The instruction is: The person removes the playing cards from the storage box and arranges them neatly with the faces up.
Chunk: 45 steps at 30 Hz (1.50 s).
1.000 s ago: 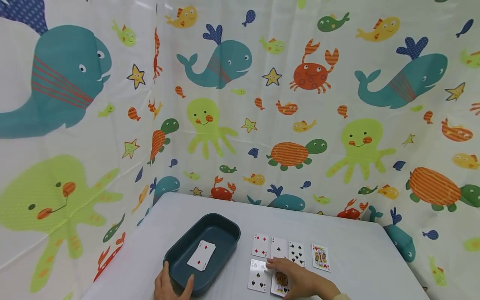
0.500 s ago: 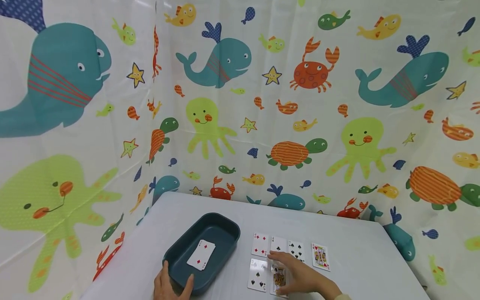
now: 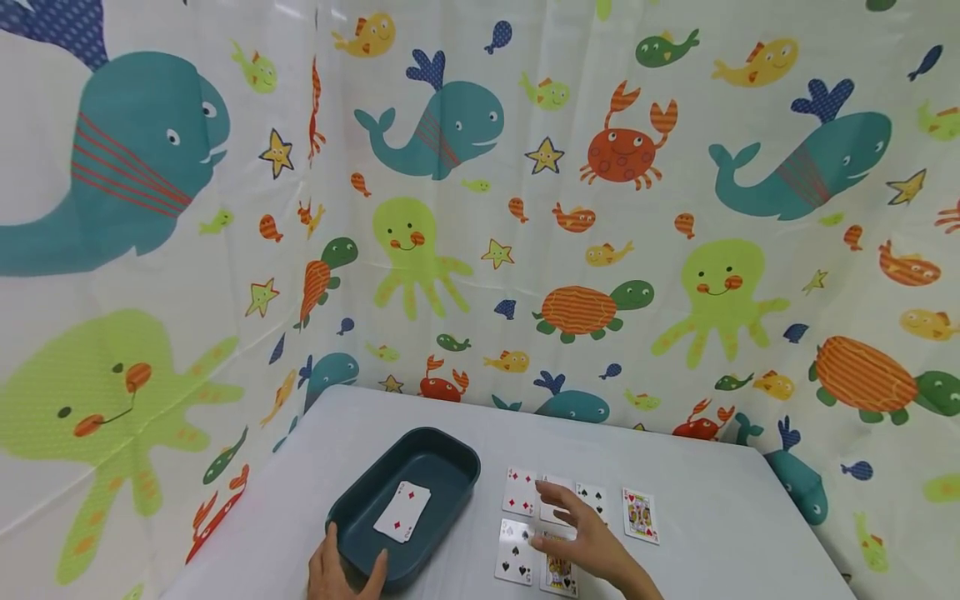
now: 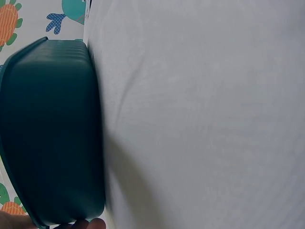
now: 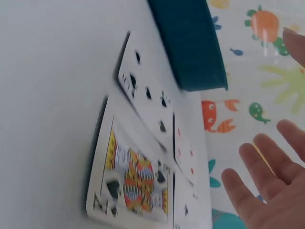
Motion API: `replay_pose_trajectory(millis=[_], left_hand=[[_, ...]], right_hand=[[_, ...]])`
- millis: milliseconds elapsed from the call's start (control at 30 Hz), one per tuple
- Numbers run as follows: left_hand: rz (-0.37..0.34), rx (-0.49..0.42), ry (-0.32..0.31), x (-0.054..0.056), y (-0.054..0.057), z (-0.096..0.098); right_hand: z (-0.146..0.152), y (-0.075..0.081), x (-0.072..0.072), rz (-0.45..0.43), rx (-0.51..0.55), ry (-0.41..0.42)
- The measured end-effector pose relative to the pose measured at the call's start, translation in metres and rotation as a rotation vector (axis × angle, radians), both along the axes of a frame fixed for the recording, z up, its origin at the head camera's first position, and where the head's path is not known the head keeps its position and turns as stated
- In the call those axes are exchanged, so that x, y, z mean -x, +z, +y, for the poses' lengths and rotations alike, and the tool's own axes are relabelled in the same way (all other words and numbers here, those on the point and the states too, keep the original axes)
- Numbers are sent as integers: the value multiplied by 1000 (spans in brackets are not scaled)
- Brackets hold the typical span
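left hand: pinches the near end of the green tray, thumb over the rim, fingers on the outer wall; bottom of the head picture, left of centre. in the left wrist picture its fingertips touch the tray at the lower left.
right hand: fingers and thumb spread, raised above the cards at lower right of centre in the head picture; in the right wrist picture the fingers fan out at the right edge, apart from the cards.
spade face card: face up under the right hand, near the bottom edge, partly covered; at lower middle in the right wrist picture.
five of spades: flat, just left of the spade face card.
four of diamonds: just above the five of spades in the head picture.
half-hidden card: right of the four of diamonds, behind the fingers; its face cannot be read.
spade number card: beside the half-hidden card on its right, lower part covered.
red face card: right of the others, with a gap between.
tray: lower middle of the head picture, slanting toward upper right; it fills the left side of the left wrist picture.
diamond card: face up inside the tray.
table: white, under everything.
curtain: sea animals, filling the upper frame.
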<state>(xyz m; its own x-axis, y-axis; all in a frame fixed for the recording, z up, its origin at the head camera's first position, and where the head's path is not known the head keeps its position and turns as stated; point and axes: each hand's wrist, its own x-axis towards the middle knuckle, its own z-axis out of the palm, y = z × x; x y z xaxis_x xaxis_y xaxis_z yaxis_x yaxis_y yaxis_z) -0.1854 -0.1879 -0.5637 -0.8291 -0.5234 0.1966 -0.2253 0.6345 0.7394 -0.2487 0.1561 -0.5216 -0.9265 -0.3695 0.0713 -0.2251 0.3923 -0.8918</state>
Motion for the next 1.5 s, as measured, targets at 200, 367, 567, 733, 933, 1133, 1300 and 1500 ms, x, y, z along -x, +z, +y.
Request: replay_pose_trajectory(millis=[200,367,567,733,933,1133,1300,1500], left_hand=[[17,9,6,0,-2,0],[0,14,14,1,-5,0],[14,15,23,2,-6,0],[21,20,26,3,-6,1],[40,23,40,4,-12,0],[95,0,63,6,-20,-1],[110,-25,55,7,-22,1],[92,-28,53,7,-22,1]], right_hand=[[-13,-4,2,-48,153,-28],[-29,-5,3,-85,258,-16],[-58,-3,5,-117,367,29],[-83,-2,9,-144,458,52],[-111,0,14,-165,518,76],[-139,0,24,-197,521,86],[-155,0,35,-191,472,112],[-170,3,49,-164,304,121]])
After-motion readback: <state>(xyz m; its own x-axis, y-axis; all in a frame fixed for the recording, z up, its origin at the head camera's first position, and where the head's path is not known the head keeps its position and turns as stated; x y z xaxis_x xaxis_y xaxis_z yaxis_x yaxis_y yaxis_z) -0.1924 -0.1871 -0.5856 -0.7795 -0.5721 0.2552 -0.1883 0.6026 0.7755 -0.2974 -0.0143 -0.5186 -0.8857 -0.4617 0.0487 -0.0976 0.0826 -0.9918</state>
